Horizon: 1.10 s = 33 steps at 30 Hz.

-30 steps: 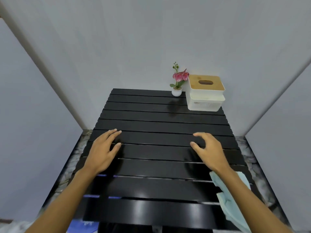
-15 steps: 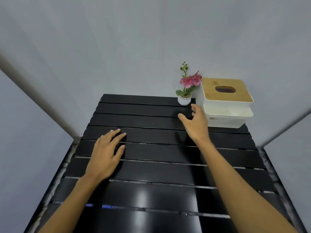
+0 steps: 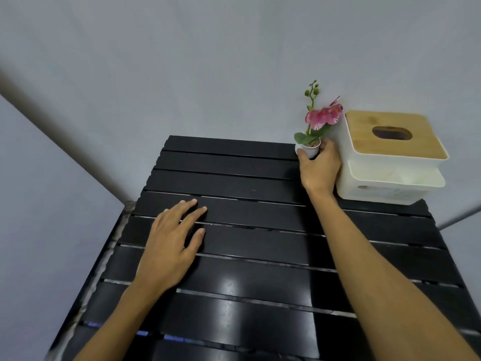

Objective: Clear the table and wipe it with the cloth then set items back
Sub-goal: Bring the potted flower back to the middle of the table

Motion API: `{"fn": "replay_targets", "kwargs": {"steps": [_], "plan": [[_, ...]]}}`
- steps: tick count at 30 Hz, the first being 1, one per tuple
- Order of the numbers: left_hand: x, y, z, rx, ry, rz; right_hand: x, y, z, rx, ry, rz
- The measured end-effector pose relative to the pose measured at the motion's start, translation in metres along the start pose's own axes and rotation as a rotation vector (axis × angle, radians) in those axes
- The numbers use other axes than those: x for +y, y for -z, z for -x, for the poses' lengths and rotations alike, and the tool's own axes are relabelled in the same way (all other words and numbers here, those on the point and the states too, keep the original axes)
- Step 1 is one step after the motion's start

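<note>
White flower pot (image 3: 310, 150): R hand (image 3: 320, 168) fingers clamped round it; L hand (image 3: 170, 246) flat, fingers apart, on table (image 3: 234, 183).

I see my right hand (image 3: 319, 166) with its fingers (image 3: 328, 145) closed around the small white flower pot (image 3: 310, 149), just left of the tissue box (image 3: 387, 157). My left hand (image 3: 170, 246) lies flat on the black desk (image 3: 247, 259), well apart from the tissue box.

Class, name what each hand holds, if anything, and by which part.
Right hand grips the small white pot of the pink artificial orchid. Left hand holds nothing.
</note>
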State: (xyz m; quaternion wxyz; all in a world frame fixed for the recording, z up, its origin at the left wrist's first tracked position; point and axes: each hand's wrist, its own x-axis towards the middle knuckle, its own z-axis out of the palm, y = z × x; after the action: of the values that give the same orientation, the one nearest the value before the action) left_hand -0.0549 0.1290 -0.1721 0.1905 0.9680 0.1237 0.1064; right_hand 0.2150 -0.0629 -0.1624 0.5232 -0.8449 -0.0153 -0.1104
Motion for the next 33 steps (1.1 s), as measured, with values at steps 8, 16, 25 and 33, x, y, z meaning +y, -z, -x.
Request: {"fn": "replay_targets", "kwargs": {"steps": [8, 16, 25, 33], "plan": [[0.001, 0.000, 0.000, 0.008, 0.004, -0.003, -0.003, -0.012, -0.008, -0.020, 0.006, 0.031], [0.001, -0.002, 0.000, 0.024, 0.006, 0.000, -0.012, 0.004, 0.047, -0.157, 0.045, -0.039], [0.001, 0.000, 0.001, 0.014, 0.020, -0.010, -0.033, 0.008, 0.123, -0.223, 0.041, -0.076], [0.005, 0.005, 0.009, -0.035, 0.035, 0.035, -0.042, 0.014, 0.171, -0.240, 0.018, -0.066]]}}
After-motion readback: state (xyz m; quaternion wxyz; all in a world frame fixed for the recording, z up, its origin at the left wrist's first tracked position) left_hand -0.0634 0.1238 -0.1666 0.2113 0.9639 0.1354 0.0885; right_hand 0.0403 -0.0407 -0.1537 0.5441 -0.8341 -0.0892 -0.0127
